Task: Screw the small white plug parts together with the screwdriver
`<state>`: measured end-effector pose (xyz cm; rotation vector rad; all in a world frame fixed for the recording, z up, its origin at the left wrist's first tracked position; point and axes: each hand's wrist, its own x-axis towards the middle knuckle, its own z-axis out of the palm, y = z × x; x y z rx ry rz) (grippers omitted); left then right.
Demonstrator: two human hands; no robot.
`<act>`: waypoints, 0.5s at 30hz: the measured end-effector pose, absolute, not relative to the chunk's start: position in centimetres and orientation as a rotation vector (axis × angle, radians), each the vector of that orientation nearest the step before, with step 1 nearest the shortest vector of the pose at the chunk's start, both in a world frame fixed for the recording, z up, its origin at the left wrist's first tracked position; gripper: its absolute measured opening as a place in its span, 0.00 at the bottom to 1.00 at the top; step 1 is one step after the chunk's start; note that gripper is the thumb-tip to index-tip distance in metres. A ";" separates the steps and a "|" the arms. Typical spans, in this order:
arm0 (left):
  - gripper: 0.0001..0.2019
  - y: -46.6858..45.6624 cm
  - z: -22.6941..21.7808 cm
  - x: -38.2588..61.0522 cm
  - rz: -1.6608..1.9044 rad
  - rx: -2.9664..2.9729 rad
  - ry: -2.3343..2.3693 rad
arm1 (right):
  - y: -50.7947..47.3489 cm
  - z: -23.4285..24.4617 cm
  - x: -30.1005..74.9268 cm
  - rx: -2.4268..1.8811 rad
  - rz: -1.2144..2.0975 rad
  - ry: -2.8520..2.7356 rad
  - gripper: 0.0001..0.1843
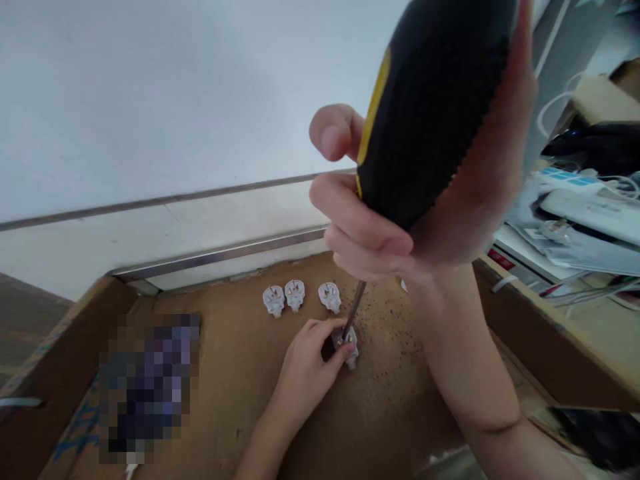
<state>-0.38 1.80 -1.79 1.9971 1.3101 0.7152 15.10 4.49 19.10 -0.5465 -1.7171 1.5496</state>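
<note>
Four white plugs lie in this cardboard box [60,347]: three loose ones in a row at about twelve o'clock from my left hand [305,367], and the plug [350,343] I am working on, just at my fingertips. My left fingers pinch that plug down against the brown floor of the box. My right hand [400,220] is wrapped tight round the black and yellow handle of the screwdriver [430,107], whose tip rests on the plug.

I reckon the tip could skid off and jab my left fingers [340,350], since they sit right beside it; the plug could also twist loose.

At nine o'clock sits a blurred dark patch. Beyond the box is pale floor and wall; at three o'clock, a clutter of cables and a power strip [590,207].
</note>
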 end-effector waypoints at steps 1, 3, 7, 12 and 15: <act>0.16 1.8 -1.8 -0.4 0.713 1.992 1.313 | 5.0 18.7 15.3 -0.371 1.567 -1.764 0.47; 0.16 1.8 -1.9 -0.4 0.708 1.985 1.318 | 6.0 17.8 15.6 0.105 1.725 -1.768 0.40; 0.16 1.8 -1.8 -0.4 0.696 1.984 1.326 | 6.8 16.6 15.5 0.260 1.701 -1.649 0.34; 0.15 1.8 -1.7 -0.4 0.701 2.000 1.328 | 5.9 17.2 14.5 0.191 1.596 -1.595 0.31; 0.16 1.8 -1.9 -0.4 0.710 2.000 1.320 | 6.0 17.3 14.4 0.272 1.722 -1.537 0.25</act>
